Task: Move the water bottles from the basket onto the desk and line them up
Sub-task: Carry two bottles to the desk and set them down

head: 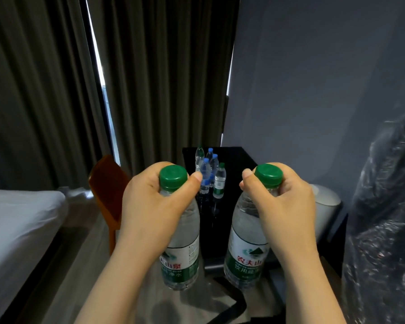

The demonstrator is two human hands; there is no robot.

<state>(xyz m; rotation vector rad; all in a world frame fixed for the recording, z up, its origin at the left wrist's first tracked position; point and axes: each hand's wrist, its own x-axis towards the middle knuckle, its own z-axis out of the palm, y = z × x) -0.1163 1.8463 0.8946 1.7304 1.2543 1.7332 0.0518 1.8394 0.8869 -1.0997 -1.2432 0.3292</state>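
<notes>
Head view: the left grip (150,206) holds the left bottle (184,242) by its neck, the right grip (288,206) the right bottle (243,239), both aloft nearby. Five bottles (205,174) stand bunched on the far surface (234,157); placing these two and the lining-up look still to do.

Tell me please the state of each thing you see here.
Left bottle: capped, lifted.
Left hand: grips its neck.
Right bottle: capped, lifted.
Right hand: grips its neck.
Desk bottles: five, upright, capped.
Curtains: slightly parted.
</notes>
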